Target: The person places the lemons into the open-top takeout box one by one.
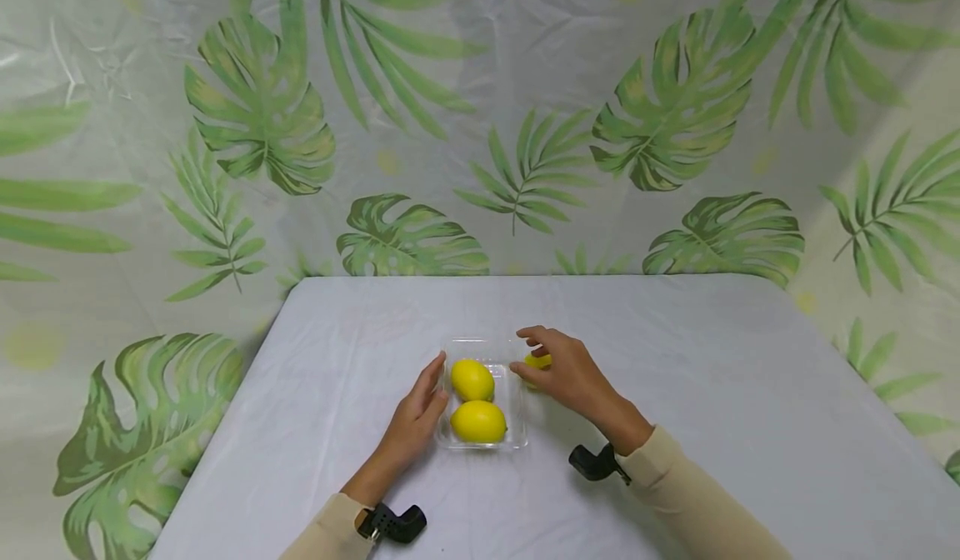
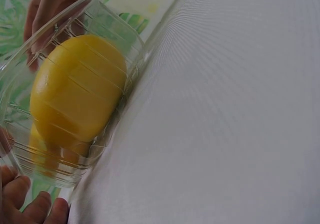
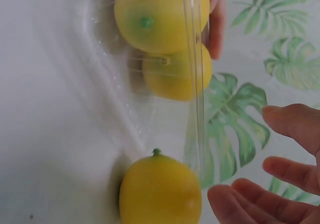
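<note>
Yellow lemons: two [image 1: 476, 400] in one clear tray [image 1: 517, 422], third [image 1: 537, 362] under right hand's [image 1: 567, 374] relaxed fingers.

Staged recording setup, not a lived-in room. A table [image 1: 675, 393] is sitting under a plain white cloth, and a plastic backdrop [image 1: 480, 127] printed with green tropical leaves is hanging behind and wrapping round both sides, wrinkles showing. Black cameras [image 1: 596, 462] are strapped on both wrists. Only props are lemons [image 1: 472, 379] lying in a clear plastic tray [image 1: 517, 435].
</note>
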`<action>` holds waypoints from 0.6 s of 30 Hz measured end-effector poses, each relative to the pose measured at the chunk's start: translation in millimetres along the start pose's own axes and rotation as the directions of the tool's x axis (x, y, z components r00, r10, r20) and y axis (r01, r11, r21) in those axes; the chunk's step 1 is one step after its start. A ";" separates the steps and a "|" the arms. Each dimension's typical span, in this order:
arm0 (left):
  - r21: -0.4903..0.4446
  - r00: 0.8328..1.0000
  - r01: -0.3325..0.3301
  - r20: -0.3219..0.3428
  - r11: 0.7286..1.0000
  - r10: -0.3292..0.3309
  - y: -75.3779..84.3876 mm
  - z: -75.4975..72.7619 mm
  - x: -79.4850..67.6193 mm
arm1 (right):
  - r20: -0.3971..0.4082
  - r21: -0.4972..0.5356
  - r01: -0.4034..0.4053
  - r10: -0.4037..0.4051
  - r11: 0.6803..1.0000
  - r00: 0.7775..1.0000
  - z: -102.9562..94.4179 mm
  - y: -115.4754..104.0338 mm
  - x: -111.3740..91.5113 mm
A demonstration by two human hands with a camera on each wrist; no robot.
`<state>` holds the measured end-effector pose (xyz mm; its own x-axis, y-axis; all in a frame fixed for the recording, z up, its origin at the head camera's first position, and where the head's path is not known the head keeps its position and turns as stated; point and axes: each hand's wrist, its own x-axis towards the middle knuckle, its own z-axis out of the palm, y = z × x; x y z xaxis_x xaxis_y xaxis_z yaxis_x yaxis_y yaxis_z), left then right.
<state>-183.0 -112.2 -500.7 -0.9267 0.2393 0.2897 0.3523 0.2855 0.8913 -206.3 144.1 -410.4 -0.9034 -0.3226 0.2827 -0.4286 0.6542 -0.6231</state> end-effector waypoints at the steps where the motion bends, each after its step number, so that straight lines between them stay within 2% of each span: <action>1: 0.001 1.000 0.005 0.001 1.000 -0.005 0.5 0.0 -0.4 | -0.007 -0.003 0.006 -0.006 1.000 1.000 -0.6 1.4 -0.6; 8: -0.009 1.000 0.015 -0.001 1.000 -0.015 2.5 0.7 -1.3 | -0.040 -0.053 -0.003 0.000 0.999 0.999 -3.0 12.4 -6.5; 18: -0.034 0.996 0.087 -0.016 0.996 -0.087 6.3 -0.8 -0.6 | -0.025 -0.125 -0.071 0.068 0.990 0.997 -5.6 19.1 -11.5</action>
<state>-180.3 -111.3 -495.0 -0.9559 0.1989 0.2160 0.2657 0.2731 0.9246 -204.3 164.1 -421.4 -0.9306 -0.2599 0.2575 -0.3621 0.7557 -0.5457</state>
